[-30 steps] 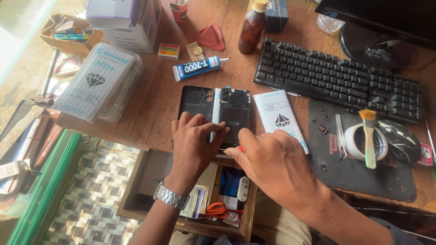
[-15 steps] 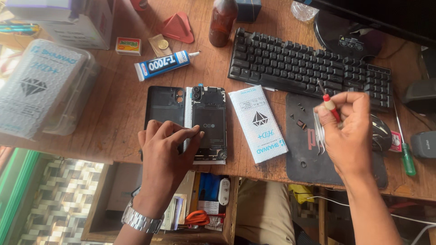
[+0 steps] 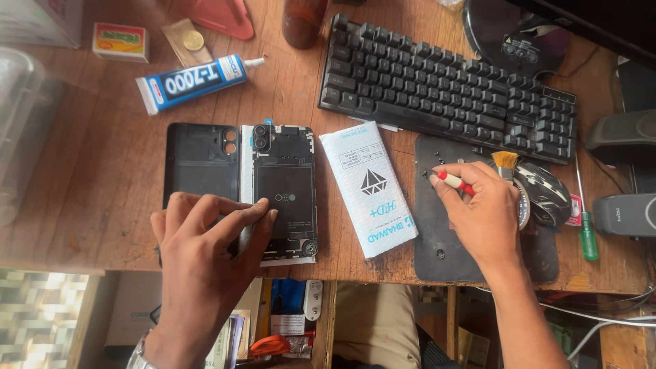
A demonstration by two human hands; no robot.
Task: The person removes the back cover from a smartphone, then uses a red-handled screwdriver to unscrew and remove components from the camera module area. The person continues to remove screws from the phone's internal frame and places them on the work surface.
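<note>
An opened phone lies face down on the wooden desk, its insides and camera exposed. Its black back cover lies just left of it. My left hand rests flat on the lower edge of both, fingertips touching the phone's bottom left part. My right hand holds a small red-and-white screwdriver with its tip down on the dark work mat, beside a few tiny screws.
A white flat package lies between phone and mat. A black keyboard sits behind, a mouse and small brush to the right, a green screwdriver beyond. A glue tube lies at back left. An open drawer is below.
My right hand left the phone, swung right and lowered the screwdriver tip onto the mat by the screws. My left hand stayed on the phone. The view shifted closer.
</note>
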